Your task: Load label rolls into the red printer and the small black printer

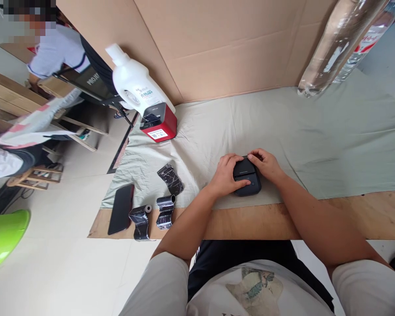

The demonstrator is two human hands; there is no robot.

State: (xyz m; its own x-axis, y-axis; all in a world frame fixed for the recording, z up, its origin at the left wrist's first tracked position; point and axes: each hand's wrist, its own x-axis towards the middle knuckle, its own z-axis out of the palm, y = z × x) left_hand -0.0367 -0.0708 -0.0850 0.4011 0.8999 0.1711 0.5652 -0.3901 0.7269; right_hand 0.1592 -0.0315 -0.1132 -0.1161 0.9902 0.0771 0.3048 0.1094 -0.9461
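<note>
One small black label printer sat on the pale green cloth, near the cloth's front hem and the bare wooden table edge. Both hands were on it: the left hand lay curled against its left side, fingers bent over the top corner, and the right hand cupped its upper right corner, fingers loosely closed on the casing. To the left lay one black phone, three crumpled dark ribbon pieces and one small grey roll core, close together by the table's front left corner. Farther back stood one red and black device with one white detergent bottle tilted behind it. Two clear plastic bottles leaned at the back right. Open cloth stretched right of the hands, up to the cardboard wall. Another person stood at the far left
</note>
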